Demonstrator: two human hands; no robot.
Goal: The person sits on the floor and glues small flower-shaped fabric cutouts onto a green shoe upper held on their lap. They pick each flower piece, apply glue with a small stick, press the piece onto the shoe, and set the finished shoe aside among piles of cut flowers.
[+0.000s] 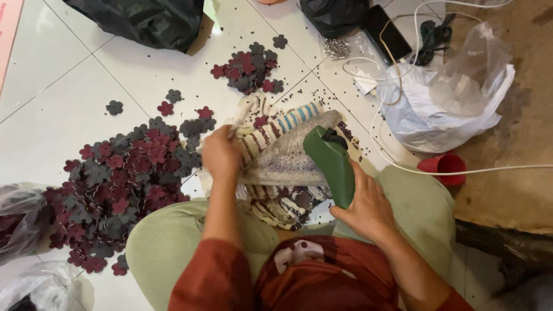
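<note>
Here the right hand [368, 207] has its fingers [352, 214] closed around the handle of a green hand tool [333, 161], whose dark nozzle end points up and away from the person. Just left of those fingers lies a grey, speckled, cone-shaped piece [288, 155], its wide end touching the tool's head. The left hand [222, 154] is closed on the narrow end of that piece, with a pale strip of cloth sticking up above the knuckles; whether the strip is part of the same grip cannot be told. Under both hands sits a striped cloth [276, 201] in cream, dark red and blue, spread on the white tiled floor [63, 109] between the person's knees in light green trousers [167, 242].

Left of the left hand a big heap of flower-shaped cutouts [121, 184] in dark red and grey lies on the floor, and a smaller heap [247, 68] sits beyond the hands. Right of the right hand, well apart, are a red cup [443, 168] on its side, a white plastic bag [443, 98] and white cables [403, 167].
</note>
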